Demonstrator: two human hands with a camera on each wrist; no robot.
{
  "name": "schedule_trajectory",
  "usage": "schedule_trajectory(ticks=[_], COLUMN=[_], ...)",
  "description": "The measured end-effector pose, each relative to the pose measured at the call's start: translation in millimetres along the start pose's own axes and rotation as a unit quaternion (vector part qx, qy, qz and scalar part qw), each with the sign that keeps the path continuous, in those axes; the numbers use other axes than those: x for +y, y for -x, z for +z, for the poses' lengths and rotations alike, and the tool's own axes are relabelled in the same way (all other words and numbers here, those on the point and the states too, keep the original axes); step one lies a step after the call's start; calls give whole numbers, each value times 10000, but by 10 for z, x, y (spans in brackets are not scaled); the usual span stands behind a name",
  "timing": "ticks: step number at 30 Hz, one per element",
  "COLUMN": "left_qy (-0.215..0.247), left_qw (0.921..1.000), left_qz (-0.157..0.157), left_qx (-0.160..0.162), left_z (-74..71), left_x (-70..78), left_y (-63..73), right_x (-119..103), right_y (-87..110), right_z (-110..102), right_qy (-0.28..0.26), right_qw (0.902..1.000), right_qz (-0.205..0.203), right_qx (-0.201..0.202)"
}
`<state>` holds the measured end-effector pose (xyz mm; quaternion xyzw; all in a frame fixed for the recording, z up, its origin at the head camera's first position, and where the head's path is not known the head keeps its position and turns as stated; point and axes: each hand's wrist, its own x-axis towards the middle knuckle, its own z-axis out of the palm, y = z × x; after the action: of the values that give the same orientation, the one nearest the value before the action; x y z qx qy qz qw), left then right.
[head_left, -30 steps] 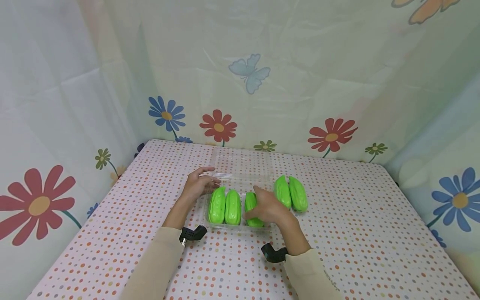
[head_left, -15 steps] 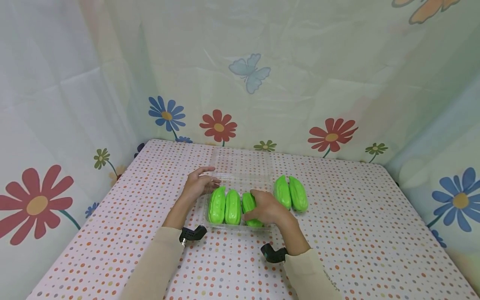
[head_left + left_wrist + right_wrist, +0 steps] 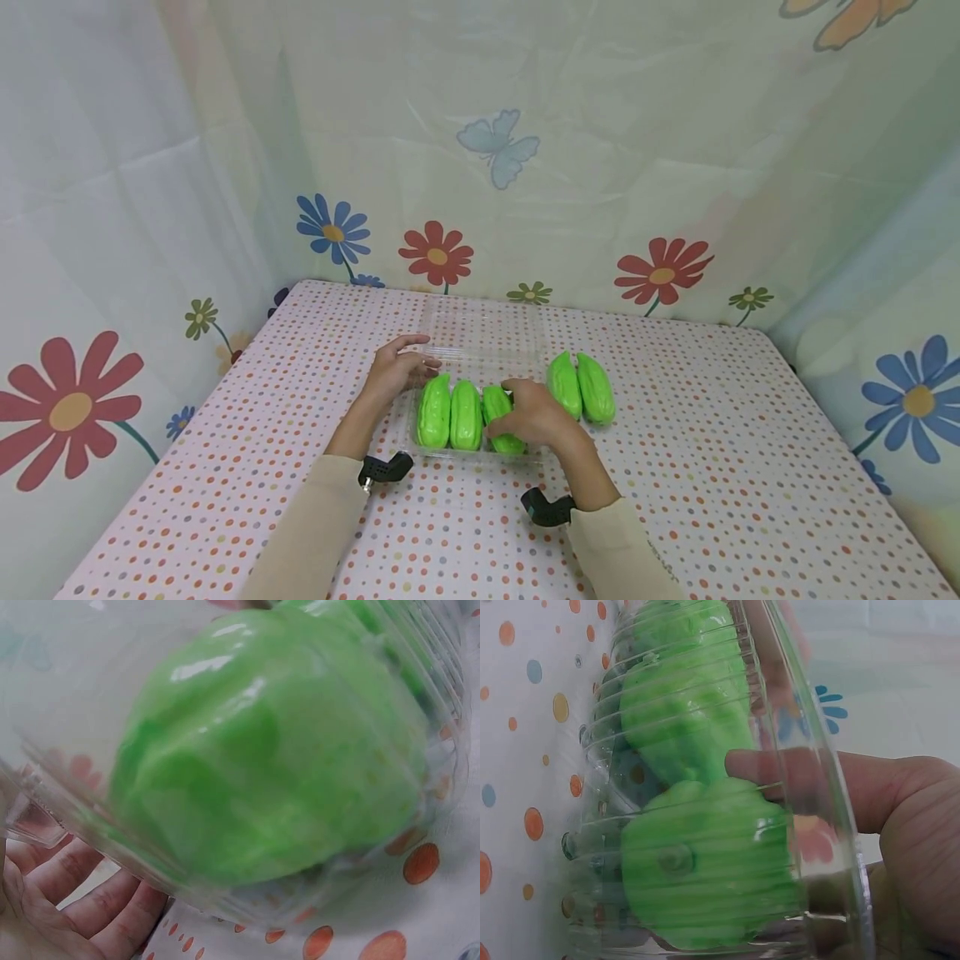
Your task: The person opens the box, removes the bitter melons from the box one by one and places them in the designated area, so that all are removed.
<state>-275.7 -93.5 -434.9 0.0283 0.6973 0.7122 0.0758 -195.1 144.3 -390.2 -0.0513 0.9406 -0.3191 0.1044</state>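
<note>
A clear plastic clamshell container [image 3: 450, 453] stands on the table with its lid [image 3: 483, 325] laid back behind it. Two bright green, ridged gourds [image 3: 466, 415] lie side by side in its left part. A third gourd [image 3: 498, 410] lies tilted in the right part, and my right hand [image 3: 531, 412] grips it with thumb and fingers on either side. In the right wrist view, the thumb [image 3: 802, 776] reaches over the rim onto the green surface. My left hand [image 3: 396, 367] holds the container's rear left edge, its fingers [image 3: 105, 904] against the outside; its thumb's contact is unclear.
Two more green gourds [image 3: 581, 388] lie together on the table, just right of the container. A dotted cloth [image 3: 712, 467] covers the table. Flowered curtains [image 3: 570, 167] hang behind and along both sides.
The third gourd has shifted slightly left inside the container and tilted, its far end leaning left, with my right hand moving along. My left hand has stayed in place.
</note>
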Motion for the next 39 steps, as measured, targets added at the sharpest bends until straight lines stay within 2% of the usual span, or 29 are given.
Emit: schedule_trajectory(ticks=[10,23,32,39], left_qy=[37,78,64,109], left_qw=[10000,10000,10000,9999], left_qz=[52,1,-23,-4], left_qx=[-38,-40,-7,-5], left_z=[1,3,0,3], left_x=[-32,0,6,6], left_y=[1,9,14,18], right_x=[-18,-2,51,115], right_y=[46,75,93,114], right_z=[-36,-188,-326,-439], right_qy=[-379,-838,-1024,-1200], right_qw=[9989,9949,9921,9868], right_qz=[139,157,75,-48], right_qx=[258,537,725,1083])
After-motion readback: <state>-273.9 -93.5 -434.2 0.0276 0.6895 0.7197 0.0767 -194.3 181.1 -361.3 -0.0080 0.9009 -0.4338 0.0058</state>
